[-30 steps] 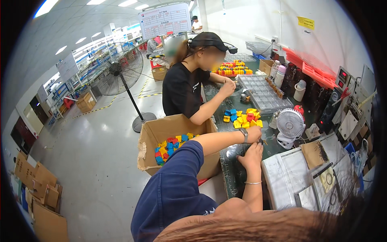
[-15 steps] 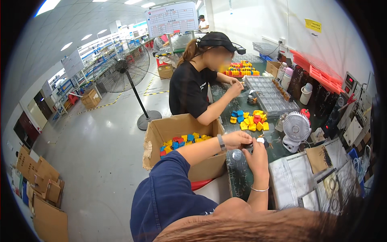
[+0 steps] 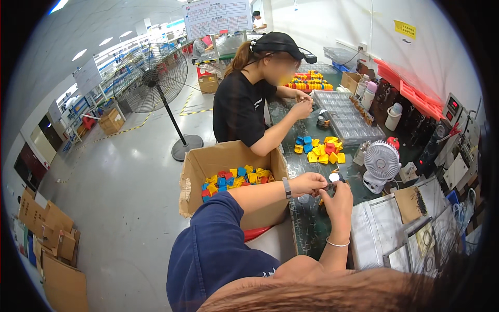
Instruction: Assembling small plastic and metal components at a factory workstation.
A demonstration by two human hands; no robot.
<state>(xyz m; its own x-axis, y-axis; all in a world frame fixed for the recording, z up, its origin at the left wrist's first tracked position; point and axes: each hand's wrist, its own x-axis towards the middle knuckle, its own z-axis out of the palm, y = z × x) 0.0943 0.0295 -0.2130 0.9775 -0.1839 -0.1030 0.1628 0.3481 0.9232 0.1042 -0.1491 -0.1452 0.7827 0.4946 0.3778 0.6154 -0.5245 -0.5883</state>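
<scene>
My left hand (image 3: 306, 184), with a grey band at the wrist, pinches at something small and dark over the green bench. Opposite it my right hand (image 3: 339, 202), wearing a thin bangle, is closed with its thumb and fingertips meeting the left ones. What they hold between them is too small to make out. A small orange bit shows under the right thumb. Just past the fingertips lies a white round piece (image 3: 334, 178) against something dark. Beyond my hands, yellow, blue and red plastic pieces (image 3: 323, 151) lie in a loose pile.
Left of the bench stands a cardboard box (image 3: 188, 179) of coloured plastic pieces. A co-worker (image 3: 241, 104) in black sits beyond it, hands together. A small white fan (image 3: 382, 161) and a clear compartment tray (image 3: 345, 117) stand on the bench (image 3: 312, 234). A floor fan (image 3: 156, 83) is farther left.
The view has shifted slightly. My right hand has turned a little, and an orange bit now shows below its thumb. My left hand keeps its pinch.
</scene>
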